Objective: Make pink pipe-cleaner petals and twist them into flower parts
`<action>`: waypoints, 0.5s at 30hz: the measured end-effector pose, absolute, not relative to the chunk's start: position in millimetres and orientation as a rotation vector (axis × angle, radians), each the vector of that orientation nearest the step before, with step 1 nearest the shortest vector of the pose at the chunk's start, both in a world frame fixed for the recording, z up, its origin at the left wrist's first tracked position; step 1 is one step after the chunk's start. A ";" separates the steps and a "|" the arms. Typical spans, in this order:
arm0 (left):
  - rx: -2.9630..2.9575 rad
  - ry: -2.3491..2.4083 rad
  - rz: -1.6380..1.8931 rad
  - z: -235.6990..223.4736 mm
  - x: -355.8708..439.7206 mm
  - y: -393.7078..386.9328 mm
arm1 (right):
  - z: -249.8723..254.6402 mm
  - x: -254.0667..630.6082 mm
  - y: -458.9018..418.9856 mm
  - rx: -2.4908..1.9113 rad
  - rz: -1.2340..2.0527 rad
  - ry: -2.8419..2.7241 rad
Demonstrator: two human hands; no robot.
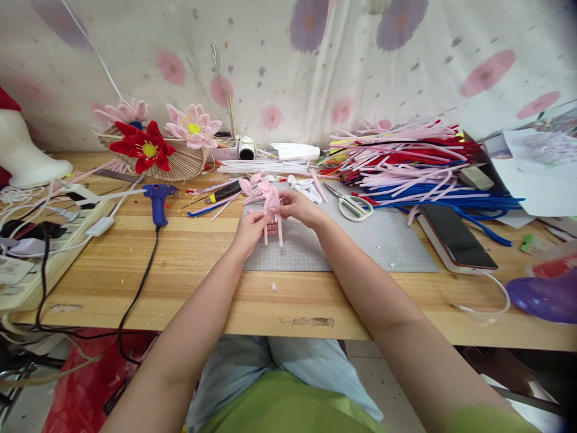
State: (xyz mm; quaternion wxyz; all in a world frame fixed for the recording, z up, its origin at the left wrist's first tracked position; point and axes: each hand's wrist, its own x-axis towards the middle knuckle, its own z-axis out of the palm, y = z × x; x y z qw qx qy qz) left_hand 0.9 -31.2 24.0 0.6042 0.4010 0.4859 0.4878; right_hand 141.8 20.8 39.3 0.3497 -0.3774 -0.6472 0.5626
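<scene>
My left hand [250,232] and my right hand [298,207] come together over the left part of a grey cutting mat [311,255]. Between them is a bunch of pink pipe cleaners [270,198] bent into petal-like loops, with two straight ends hanging down. The left fingers pinch it low on its left side. From the right, the other hand's fingers close on it higher up. Just behind lie more pink looped petals [256,178] and white looped pieces [306,189]. Scissors with pale handles [354,208] rest on the mat to the right.
A blue glue gun [158,203] stands on the left, its black cord trailing over the table edge. Finished pipe-cleaner flowers [143,147] sit behind it. Piled pipe cleaners [406,156] fill the back right. A phone [457,236] and a purple object [547,294] lie at right.
</scene>
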 end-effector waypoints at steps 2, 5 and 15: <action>0.898 1.124 1.124 25.1 1.5 -31.4 | 38.2 140.2 20.4 -0.960 1.476 -1.624; 0.835 1.110 1.120 26.3 2.1 -31.7 | 35.2 134.9 20.0 -0.961 1.442 -1.587; 0.737 0.967 1.084 21.2 -2.5 -29.1 | 30.2 124.8 15.3 -0.922 1.340 -1.557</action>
